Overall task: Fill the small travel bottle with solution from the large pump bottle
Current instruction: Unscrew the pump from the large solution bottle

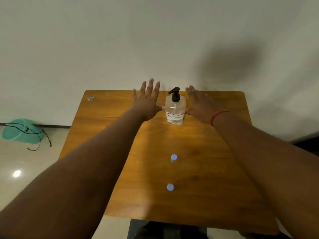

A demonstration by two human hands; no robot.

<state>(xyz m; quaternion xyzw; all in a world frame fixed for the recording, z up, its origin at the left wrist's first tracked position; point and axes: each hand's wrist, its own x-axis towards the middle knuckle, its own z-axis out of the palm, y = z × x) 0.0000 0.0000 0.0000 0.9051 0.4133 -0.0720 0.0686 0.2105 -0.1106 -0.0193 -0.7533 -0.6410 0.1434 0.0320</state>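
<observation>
I see both arms stretched out over the wooden surface [198,152]. My left hand [148,100] and right hand [198,104] flank the pump bottle [175,109], fingers [151,85] straight and spread, holding nothing; the thumbs sit just beside the bottle's sides, though I cannot tell whether they touch it. The bottle stands upright near the far edge, black pump on top, a handwritten label on its front. Two small blue-capped bottles stand nearer me, one [174,158] behind the other [170,187], both well apart from the hands.
</observation>
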